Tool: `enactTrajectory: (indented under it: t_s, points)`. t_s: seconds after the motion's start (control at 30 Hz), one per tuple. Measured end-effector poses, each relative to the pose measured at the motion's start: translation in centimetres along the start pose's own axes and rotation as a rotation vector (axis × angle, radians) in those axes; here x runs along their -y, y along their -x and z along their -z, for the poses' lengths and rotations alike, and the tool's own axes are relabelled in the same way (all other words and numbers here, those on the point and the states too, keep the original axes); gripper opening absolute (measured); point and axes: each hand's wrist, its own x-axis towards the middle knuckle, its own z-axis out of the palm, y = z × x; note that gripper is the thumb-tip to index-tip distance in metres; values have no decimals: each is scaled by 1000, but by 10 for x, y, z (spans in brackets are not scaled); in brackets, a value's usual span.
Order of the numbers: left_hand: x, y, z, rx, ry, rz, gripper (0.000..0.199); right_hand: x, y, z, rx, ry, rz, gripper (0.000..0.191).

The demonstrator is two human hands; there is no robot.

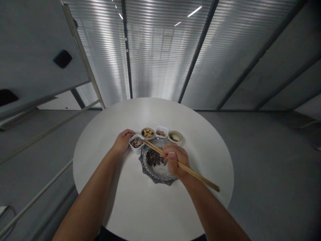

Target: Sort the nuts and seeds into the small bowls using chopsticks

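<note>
My right hand (176,160) grips a pair of wooden chopsticks (197,174) above a scalloped glass plate (160,175). The chopstick tips reach the right rim of a white square bowl (135,149) of striped seeds. Beside that bowl's left edge rests my left hand (123,140), its fingers stretched along the rim. Dark seeds (153,157) lie in the left part of the plate. Behind it are a round bowl of pale nuts (147,133), a white square bowl with brown nuts (161,133) and a round cream bowl (175,136) with a few dark bits.
All the dishes stand on a round white table (140,201). A whiteboard (37,40) on a pale frame is at the left. Windows with blinds (160,60) rise behind the table.
</note>
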Motion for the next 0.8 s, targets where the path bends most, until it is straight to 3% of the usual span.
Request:
enactTrajectory:
  t_s: [0.1, 0.17, 0.4, 0.5, 0.6, 0.8]
  points:
    - [-1, 0, -1, -9, -20, 2, 18, 4, -3, -4, 167, 58, 49, 25]
    - [-1, 0, 0, -17, -26, 5, 18, 6, -5, -4, 177, 58, -4, 23]
    - [0, 0, 3, 2, -23, -4, 18, -4, -8, 17, -228, -171, -313, 44]
    - [2, 0, 3, 8, -19, 1, 18, -12, -12, 30, -339, -246, -380, 44]
    - [3, 0, 3, 3, -23, 4, 18, -20, -14, 39, -316, -254, -388, 46]
    - [0, 2, 1, 16, -12, 4, 18, -32, -8, 40, -133, -182, -412, 51]
